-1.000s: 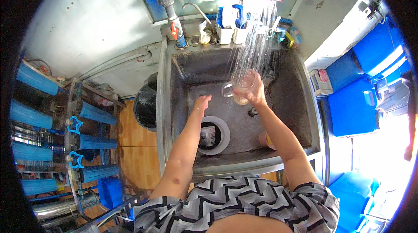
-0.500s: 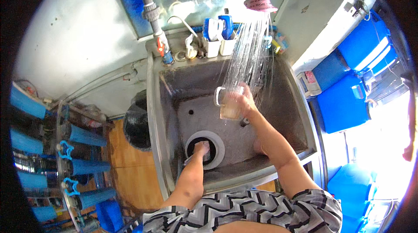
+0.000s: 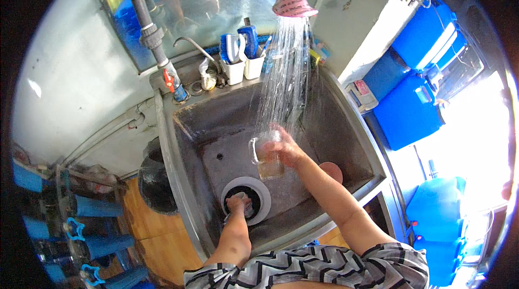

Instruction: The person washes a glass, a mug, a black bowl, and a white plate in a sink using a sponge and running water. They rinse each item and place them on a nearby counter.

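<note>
Landmark = sink (image 3: 238,148).

Right hand (image 3: 284,151): over middle of sink, fingers wrapped round the side of the clear mug (image 3: 270,167). Mug is inside sink outline, held above its floor, handle toward sink's left side. Can't see any label on the mug; lower part has a yellowish tint.

Left hand (image 3: 238,202): in the white-rimmed bowl (image 3: 263,198), near-left part of sink. Fingers are bent down beside something pale in there; can't tell if they pinch it or only touch it. Hand hides most of it, so no writing readable.

Shower head (image 3: 292,1): above sink's far side, under a pink wrap. Wrap carries rows of dark print; print is there, too small to make out. Water stream (image 3: 284,72) falls from it into sink, reaching the right hand and mug top.

Round pink item (image 3: 331,171): right part of sink, partly behind the right forearm. Kind unclear.

Sink's far ledge: two white holders side by side, blue-and-white brushes in the left holder (image 3: 233,72). Red valve handle (image 3: 168,79) at sink's far-left corner.

Right of sink: white box (image 3: 362,95) with a pinkish panel, any marks illegible; blue container (image 3: 405,113) beyond it, pale patch on top, can't tell if that's a label.

Left of sink: black bin (image 3: 157,181).
</note>
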Available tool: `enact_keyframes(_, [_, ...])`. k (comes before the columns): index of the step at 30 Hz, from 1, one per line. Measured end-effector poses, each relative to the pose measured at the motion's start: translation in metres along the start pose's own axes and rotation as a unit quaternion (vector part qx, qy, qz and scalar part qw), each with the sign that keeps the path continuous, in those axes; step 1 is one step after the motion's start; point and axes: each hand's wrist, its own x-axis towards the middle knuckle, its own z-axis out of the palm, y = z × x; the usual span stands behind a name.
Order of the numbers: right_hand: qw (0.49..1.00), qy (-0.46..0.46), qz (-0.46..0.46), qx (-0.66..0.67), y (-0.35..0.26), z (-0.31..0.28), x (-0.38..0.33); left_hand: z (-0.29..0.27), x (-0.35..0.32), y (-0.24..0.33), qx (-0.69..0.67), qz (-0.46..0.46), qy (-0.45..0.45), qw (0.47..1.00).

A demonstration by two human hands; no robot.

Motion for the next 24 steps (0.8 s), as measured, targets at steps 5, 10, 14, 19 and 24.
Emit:
enact_keyframes(5, [0.982, 0.089, -0.114, -0.118, -0.052, 0.008, 0.007, -0.003, 0.005, 0.016, 0.122, -0.004, 0.057, 0.991])
enact_keyframes(10, [0.971, -0.002, -0.212, -0.111, -0.075, 0.011, 0.008, -0.036, 0.019, 0.077, 0.068, 0.176, -0.009, 0.982])
enact_keyframes(14, [0.949, 0.082, -0.241, -0.188, -0.089, 0.010, 0.014, -0.063, 0.006, 0.143, -0.260, 0.137, -0.112, 0.949])
enact_keyframes(19, [0.963, -0.011, -0.248, -0.101, -0.098, 0.015, 0.014, -0.100, -0.027, 0.213, -0.448, 0.178, -0.134, 0.866])
enact_keyframes(24, [0.989, 0.107, -0.083, 0.051, -0.099, 0.022, 0.028, -0.104, -0.025, 0.235, -0.392, 0.218, -0.042, 0.893])
